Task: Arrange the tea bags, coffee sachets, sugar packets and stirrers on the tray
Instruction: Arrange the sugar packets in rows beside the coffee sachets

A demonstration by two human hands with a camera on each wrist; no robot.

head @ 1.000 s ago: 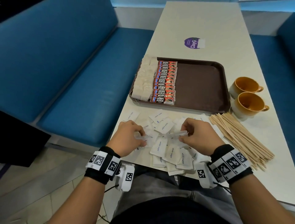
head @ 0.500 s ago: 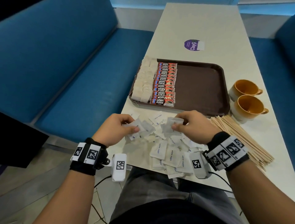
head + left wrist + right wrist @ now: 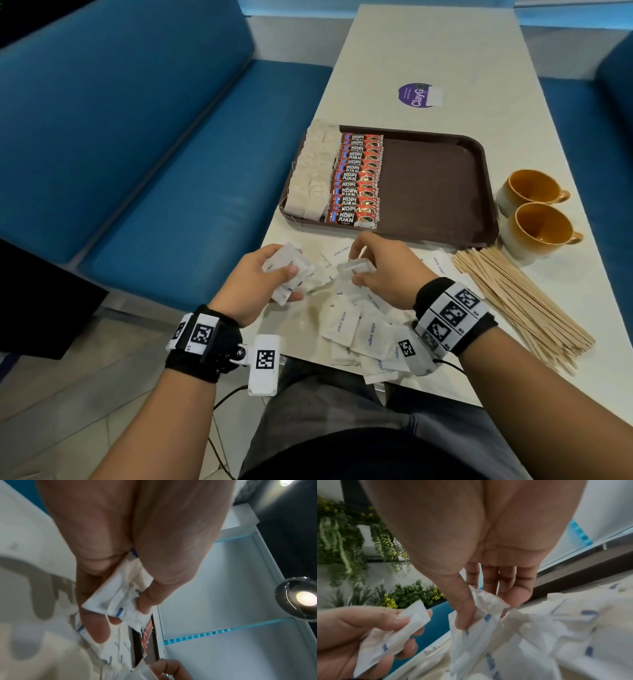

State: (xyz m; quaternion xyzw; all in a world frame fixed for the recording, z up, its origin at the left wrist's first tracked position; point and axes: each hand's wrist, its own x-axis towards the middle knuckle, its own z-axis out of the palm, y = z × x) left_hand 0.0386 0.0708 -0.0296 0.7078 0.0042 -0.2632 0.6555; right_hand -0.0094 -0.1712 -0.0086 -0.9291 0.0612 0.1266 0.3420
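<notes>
A brown tray [image 3: 442, 192] holds a column of white tea bags [image 3: 310, 178] at its left and a row of red coffee sachets [image 3: 358, 178] beside them. White sugar packets [image 3: 356, 329] lie scattered on the table in front of the tray. My left hand [image 3: 260, 284] grips a small stack of sugar packets [image 3: 120, 599] between thumb and fingers. My right hand [image 3: 380, 267] pinches a few sugar packets [image 3: 486, 609] just above the pile. A bundle of wooden stirrers [image 3: 520, 301] lies to the right.
Two orange-lined mugs [image 3: 537, 219] stand right of the tray, close to the stirrers. A purple sticker [image 3: 416, 95] marks the far table. Blue bench seats [image 3: 164, 144] flank the table on both sides. The table's near edge is at my lap.
Both hands have lifted off the pile with packets held. The left hand's packets now form a gathered stack, and the right hand has moved up towards the tray's near edge.
</notes>
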